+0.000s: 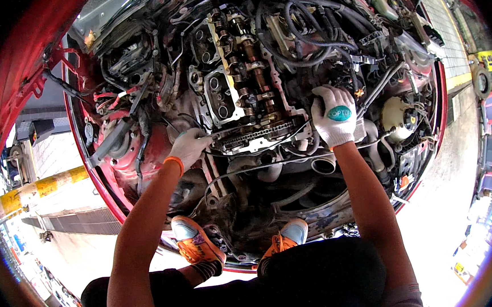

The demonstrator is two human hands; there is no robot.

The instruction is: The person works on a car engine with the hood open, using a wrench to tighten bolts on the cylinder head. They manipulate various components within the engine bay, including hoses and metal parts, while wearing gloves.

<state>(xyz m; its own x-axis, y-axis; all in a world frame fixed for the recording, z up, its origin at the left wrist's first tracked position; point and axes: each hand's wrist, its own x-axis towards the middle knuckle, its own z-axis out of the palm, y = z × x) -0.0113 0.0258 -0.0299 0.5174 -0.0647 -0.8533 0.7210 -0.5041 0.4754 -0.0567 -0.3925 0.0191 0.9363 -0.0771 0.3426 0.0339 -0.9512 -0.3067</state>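
Note:
An opened engine lies below me, its camshafts (258,75) bare and oily. Across its front end runs a timing chain (259,135). My left hand (189,147), in a white glove with an orange cuff, is at the left front corner of the cylinder head (222,98). Its thumb and fingers are pinched together; what they hold is too small to make out. My right hand (334,116), in a white glove with a teal patch, is beside the right front corner of the engine. Its fingers curl downward, and whatever lies under them is hidden.
Thick black hoses (305,26) loop behind the engine on the right. A pale fluid reservoir (399,121) stands at the right. Loose wiring (117,97) hangs on the left. My orange shoes (194,240) rest at the car's front edge. The raised red hood (23,72) curves along the left.

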